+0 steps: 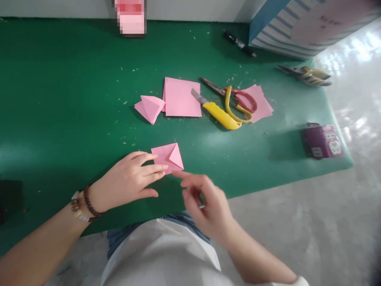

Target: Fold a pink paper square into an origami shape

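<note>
Pink paper [166,154] may crease askew if the spread, flat left hand [131,176] slips while the empty, half-curled right hand [210,201] presses.

- Paper [163,153]: pink, roughly square, partly folded.
- Flap [176,157]: triangular, at the right side, tip pointing inward.
- Position: flat, slightly turned, on the green table [74,99], near its front edge.

matt, smooth paper is seen in the folded pink piece [167,155]; and there, a soft gloss is thrown back by the green tabletop [89,79]; ridged plastic is shown on the yellow cutter [222,115], dull metal on the scissors' blades [212,85]!
</note>
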The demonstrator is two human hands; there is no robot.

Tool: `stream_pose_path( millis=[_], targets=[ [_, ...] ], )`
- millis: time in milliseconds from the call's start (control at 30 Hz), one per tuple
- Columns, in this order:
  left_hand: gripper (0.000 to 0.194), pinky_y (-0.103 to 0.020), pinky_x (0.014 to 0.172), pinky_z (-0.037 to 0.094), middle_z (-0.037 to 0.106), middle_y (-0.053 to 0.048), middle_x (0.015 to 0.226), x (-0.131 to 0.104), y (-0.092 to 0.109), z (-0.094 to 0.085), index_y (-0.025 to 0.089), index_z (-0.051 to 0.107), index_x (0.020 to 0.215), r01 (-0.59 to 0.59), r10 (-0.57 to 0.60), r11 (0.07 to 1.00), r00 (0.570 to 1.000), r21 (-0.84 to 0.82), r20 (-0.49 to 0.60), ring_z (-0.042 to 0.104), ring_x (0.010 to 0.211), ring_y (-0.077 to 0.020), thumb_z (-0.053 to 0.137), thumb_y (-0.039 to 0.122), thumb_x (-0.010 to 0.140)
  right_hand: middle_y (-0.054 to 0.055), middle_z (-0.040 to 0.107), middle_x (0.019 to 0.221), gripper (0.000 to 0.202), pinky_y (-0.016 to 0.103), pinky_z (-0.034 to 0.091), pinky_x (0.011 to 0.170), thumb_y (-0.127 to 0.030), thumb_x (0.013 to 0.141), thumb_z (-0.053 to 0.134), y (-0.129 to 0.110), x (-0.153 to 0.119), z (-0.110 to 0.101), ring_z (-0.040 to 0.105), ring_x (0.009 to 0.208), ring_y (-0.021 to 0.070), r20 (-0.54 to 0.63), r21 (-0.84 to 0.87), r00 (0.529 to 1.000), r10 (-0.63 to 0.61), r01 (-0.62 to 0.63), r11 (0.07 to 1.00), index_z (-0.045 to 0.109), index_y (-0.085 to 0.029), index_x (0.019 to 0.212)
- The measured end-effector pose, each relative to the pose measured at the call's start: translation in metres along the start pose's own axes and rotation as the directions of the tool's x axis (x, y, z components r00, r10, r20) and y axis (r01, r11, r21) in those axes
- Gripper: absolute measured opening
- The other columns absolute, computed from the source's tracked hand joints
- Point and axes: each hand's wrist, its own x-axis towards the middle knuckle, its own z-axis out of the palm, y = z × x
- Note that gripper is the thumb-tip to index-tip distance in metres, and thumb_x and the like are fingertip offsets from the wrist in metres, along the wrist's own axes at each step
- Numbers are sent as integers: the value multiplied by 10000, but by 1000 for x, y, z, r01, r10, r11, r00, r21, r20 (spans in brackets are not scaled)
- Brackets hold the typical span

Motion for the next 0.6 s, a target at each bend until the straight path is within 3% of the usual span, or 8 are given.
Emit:
stream_pose_path(
  millis=[67, 167, 400, 600],
  targets=[
    [434, -457, 997, 431, 650, -25, 1282, 0, 0, 0, 176, 615, 1235, 2, -2, 1000, 1000, 0, 3, 512, 1205, -277, 654, 421, 878, 64, 696, 1122, 208, 209, 413, 454, -110, 881, 466, -5, -10, 10, 509, 500, 56, 105, 63, 993, 59, -66, 996, 451, -243, 1041],
    [406, -455, 1002, 433, 643, -32, 1294, -1, 0, -1, 181, 623, 1223, 15, -15, 1000, 1000, -3, 4, 512, 1211, -270, 630, 421, 896, 98, 676, 1198, 188, 215, 392, 449, -119, 872, 442, -4, -15, 22, 495, 481, 52, 145, 79, 982, 118, -130, 988, 407, -241, 1010],
    [455, -459, 1009, 436, 635, -32, 1308, -1, 0, 1, 181, 583, 1291, 8, -8, 1000, 1000, -11, -9, 511, 1223, -274, 648, 381, 888, 112, 659, 1262, 180, 234, 402, 458, -135, 856, 427, 2, -14, 17, 466, 440, 64, 131, 10, 960, 247, -250, 968, 372, -248, 984],
    [430, -476, 1012, 431, 604, -29, 1350, -1, -1, 1, 198, 594, 1277, 10, -9, 1000, 1000, -16, 21, 508, 1224, -278, 645, 376, 890, 99, 663, 1263, 158, 234, 403, 453, -145, 848, 423, 10, -16, 7, 448, 428, 69, 88, -18, 956, 279, -279, 960, 369, -254, 949]
  ],
)
